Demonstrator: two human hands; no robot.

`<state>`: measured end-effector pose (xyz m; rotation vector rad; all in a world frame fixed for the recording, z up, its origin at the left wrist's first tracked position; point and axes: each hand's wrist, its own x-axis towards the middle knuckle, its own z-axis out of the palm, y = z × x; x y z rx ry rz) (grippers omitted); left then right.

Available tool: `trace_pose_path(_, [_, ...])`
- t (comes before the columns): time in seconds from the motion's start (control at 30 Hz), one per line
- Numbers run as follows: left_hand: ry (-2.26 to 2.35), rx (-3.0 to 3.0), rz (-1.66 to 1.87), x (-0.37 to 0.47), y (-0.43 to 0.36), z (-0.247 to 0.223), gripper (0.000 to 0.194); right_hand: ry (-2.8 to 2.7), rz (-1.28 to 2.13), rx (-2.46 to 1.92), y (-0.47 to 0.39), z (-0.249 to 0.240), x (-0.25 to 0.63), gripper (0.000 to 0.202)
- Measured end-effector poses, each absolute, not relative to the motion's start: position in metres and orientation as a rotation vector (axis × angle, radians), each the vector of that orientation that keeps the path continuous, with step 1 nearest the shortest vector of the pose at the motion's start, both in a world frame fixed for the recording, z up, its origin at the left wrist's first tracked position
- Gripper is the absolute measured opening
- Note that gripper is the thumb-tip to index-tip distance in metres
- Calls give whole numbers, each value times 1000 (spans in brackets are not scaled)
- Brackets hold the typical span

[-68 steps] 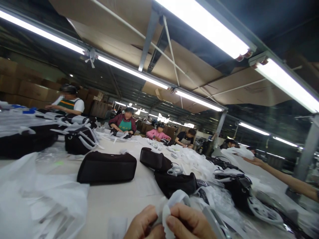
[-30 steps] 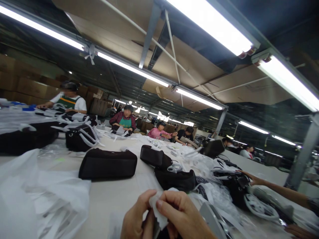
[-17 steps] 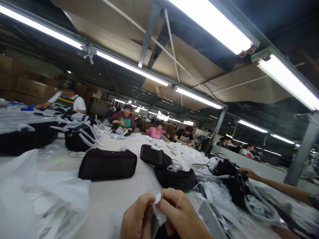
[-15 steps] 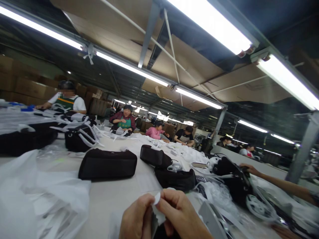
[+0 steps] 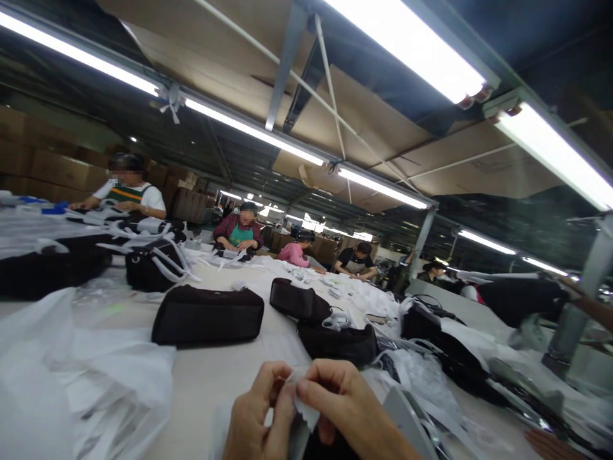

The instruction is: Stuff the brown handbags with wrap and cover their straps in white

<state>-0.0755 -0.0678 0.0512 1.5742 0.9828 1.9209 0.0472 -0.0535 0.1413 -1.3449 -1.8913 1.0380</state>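
Observation:
At the bottom centre my left hand (image 5: 261, 412) and my right hand (image 5: 342, 399) meet fingertip to fingertip. Both pinch a small piece of thin whitish material (image 5: 306, 412) with a jagged lower edge. Something black shows below it, partly hidden by my right hand. Beyond my hands lie a long black bag (image 5: 208, 316), a second black bag (image 5: 299, 300) and a third (image 5: 338, 344) on the pale table (image 5: 205, 383).
White sheeting (image 5: 119, 377) spreads at the left. Black bags with white straps (image 5: 156, 265) lie behind it. On the right are clear plastic, more black items and a metal object (image 5: 407, 421). Several people work across the table; another person's arm is at the right edge.
My left fingers have shifted slightly up around the whitish piece. On the right, a person's arm has lifted a black item off the pile. The people across the table have moved their hands.

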Motion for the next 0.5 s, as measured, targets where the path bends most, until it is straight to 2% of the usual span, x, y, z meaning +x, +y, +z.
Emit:
trace_pose_path(0.13, [994,1490,1847,-79,-63,49,32,-1906,895,-1360,-50,132,45,31])
trace_pose_path(0.4, [1078,1631,2040,-75,-63,41,28,-1899,646,-1324,-47,118,42,29])
trace_pose_path(0.5, [1064,1721,2109,-74,-63,41,26,-1859,769,-1289,-46,115,43,37])
